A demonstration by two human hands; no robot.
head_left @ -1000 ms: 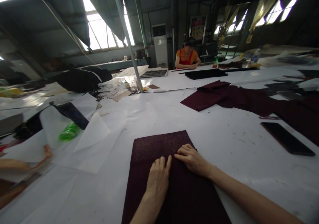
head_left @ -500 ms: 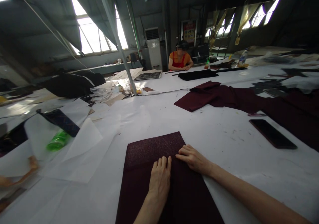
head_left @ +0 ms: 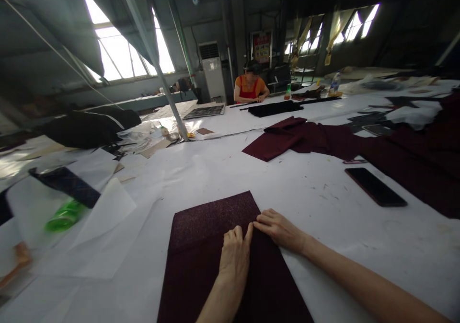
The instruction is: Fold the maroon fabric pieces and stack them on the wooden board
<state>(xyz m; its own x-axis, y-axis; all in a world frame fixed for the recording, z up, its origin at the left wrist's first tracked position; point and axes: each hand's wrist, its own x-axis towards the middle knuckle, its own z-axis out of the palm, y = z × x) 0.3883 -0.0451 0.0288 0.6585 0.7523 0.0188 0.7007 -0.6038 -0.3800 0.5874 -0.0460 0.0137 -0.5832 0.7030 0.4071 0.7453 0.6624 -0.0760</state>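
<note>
A dark maroon fabric piece (head_left: 212,270) lies flat in front of me, with a lighter speckled band (head_left: 212,217) across its far end. On top of it rests my left hand (head_left: 235,256), palm down, its index finger stretched toward the right edge and the other fingers slightly bent. My right hand (head_left: 278,228) is at the fabric's right edge, thumb and fingers closed on the cloth just below the speckled band. The two hands' fingertips nearly meet there. What lies under the right fingertips is hidden.
More maroon fabric (head_left: 287,138) spreads over the white table (head_left: 194,169) at the right, beside a phone (head_left: 375,186). White sheets (head_left: 104,236) and a green plastic object (head_left: 64,216) lie left. A pole (head_left: 172,102) rises at the back. A co-worker (head_left: 250,87) sits beyond.
My left index finger has stretched out toward the right hand at the fabric's edge. The whole scene has shifted left as the camera turned right.
</note>
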